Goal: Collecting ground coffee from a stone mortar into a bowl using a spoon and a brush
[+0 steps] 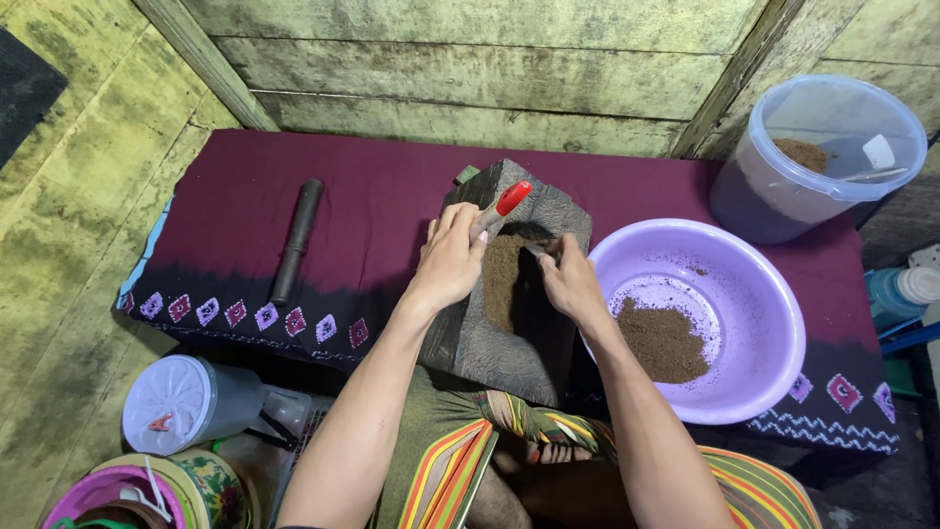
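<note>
Powder [504, 279], loose and light, is lying on the slab [509, 343]; left hand [452, 260] is gripping a red-handled scraper [499, 208], right hand [570, 279] fingers pinching its blade end.

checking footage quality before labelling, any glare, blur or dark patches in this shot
Head view: soft even light and sharp focus on the left hand, the right hand and the dark grey stone slab; mild sheen on the round lilac plastic basin; deep shadow under the maroon cloth-covered table; wall planks bow at the edges, wide-angle distortion.
</note>
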